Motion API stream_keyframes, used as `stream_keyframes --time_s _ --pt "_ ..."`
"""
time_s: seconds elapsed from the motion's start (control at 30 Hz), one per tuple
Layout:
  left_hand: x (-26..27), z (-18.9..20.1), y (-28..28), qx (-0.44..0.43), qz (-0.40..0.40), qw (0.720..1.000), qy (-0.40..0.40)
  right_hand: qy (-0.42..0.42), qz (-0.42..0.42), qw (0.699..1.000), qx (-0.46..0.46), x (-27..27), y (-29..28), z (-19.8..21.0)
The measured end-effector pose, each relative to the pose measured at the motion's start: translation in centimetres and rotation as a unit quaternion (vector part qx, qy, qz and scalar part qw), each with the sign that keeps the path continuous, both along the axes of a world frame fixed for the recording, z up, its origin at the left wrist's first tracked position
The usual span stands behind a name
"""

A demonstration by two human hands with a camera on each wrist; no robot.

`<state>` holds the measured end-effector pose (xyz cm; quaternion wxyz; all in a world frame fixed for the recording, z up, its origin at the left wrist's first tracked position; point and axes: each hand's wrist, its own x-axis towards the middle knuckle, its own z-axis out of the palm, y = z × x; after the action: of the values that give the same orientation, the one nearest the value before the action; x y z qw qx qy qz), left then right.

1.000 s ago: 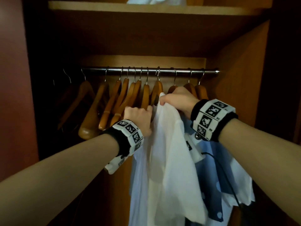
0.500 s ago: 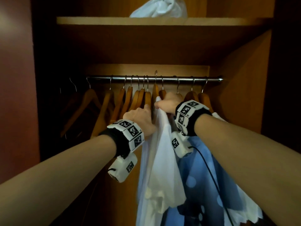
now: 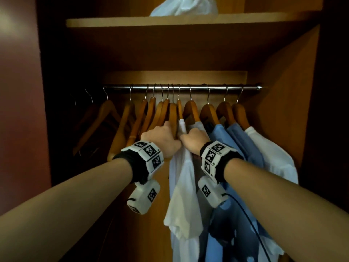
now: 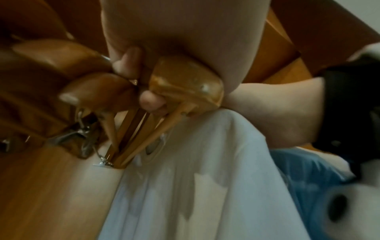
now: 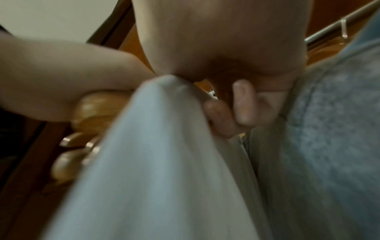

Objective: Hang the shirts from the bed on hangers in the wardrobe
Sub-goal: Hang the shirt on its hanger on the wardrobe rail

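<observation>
A white shirt [image 3: 186, 178] hangs on a wooden hanger [image 3: 179, 110] whose hook sits on the metal rail [image 3: 217, 88], about mid-rail. My left hand [image 3: 166, 135] is just left of the shirt, its fingers curled round a wooden hanger end [image 4: 185, 82]. My right hand [image 3: 190, 138] touches the left one and pinches the shirt's top fabric [image 5: 154, 146] between thumb and fingers [image 5: 218, 116]. In the left wrist view the white shirt [image 4: 195, 186] drapes below my hand [image 4: 139, 91].
Several bare wooden hangers [image 3: 132, 120] fill the rail's left half. Blue shirts [image 3: 238, 142] and another white shirt [image 3: 270, 154] hang to the right. A shelf [image 3: 132, 22] above holds a white bag [image 3: 185, 6]. Dark wardrobe walls [image 3: 283, 91] close both sides.
The hanger with the white shirt went up over the rail and now hangs from it. Both hands have come lower and closer together at the shirt's shoulder.
</observation>
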<state>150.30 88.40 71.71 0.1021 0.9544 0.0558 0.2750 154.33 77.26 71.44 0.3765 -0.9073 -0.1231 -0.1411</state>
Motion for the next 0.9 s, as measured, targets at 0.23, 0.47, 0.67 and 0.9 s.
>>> stream_keyframes --time_s 0.23,0.47,0.67,0.9 --pt "-1.4 0.7 -0.1 -0.183 -0.061 0.981 -0.03 -0.032 0.015 0.999 -0.008 -2.9 -2.4 -2.8" --pt "-5.2 1.0 -0.9 -0.237 -0.106 0.963 -0.065 -0.126 -0.05 0.989 0.064 -8.4 -2.1 -0.8" --pt "-12.7 -1.9 -0.4 -0.194 -0.148 0.963 -0.116 0.042 0.046 0.989 0.135 -13.6 0.4 -0.5" --pt "-21.2 -7.7 5.5 -0.099 -0.213 0.968 -0.085 0.166 0.112 0.936 0.29 -21.8 3.8 -4.4"
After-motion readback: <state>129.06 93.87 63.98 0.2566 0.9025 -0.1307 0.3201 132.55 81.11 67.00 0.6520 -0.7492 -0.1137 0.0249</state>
